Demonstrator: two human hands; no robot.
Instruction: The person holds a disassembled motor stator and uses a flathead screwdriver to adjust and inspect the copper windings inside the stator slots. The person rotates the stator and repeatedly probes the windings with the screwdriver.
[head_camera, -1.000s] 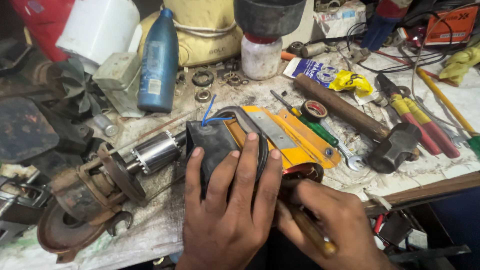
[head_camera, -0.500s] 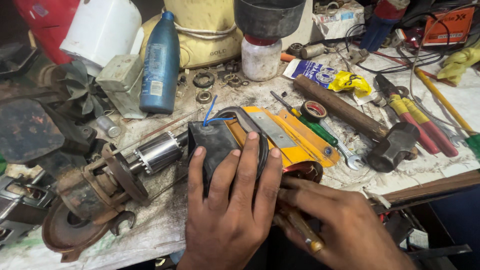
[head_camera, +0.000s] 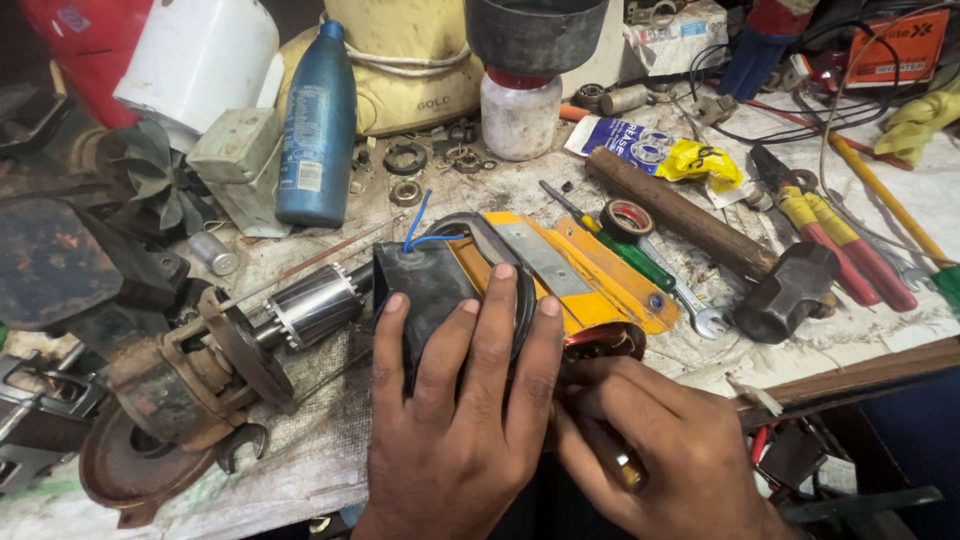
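Note:
My left hand (head_camera: 455, 400) lies flat, fingers spread, on top of a black motor housing (head_camera: 425, 280) from which a blue wire (head_camera: 415, 230) sticks up. Beside it my right hand (head_camera: 665, 450) is closed around a thin tool with a brass-coloured handle (head_camera: 625, 465), its tip down by a copper winding (head_camera: 605, 343) at the housing's right side. To the left a shiny steel rotor (head_camera: 315, 305) on a shaft joins a rusty end plate and pulley (head_camera: 170, 400). A yellow metal piece (head_camera: 580, 275) lies just behind the housing.
A hammer (head_camera: 745, 265), a spanner (head_camera: 690, 305), a roll of tape (head_camera: 627, 220), a green screwdriver (head_camera: 625, 250) and red-handled pliers (head_camera: 840, 240) lie to the right. A blue bottle (head_camera: 318, 125), a white jar (head_camera: 520, 115), loose bearings (head_camera: 405, 158) and a yellow appliance (head_camera: 410, 60) stand behind.
My view has shifted slightly; both hands stay where they were, the left pressing on the housing, the right working the tool at its side.

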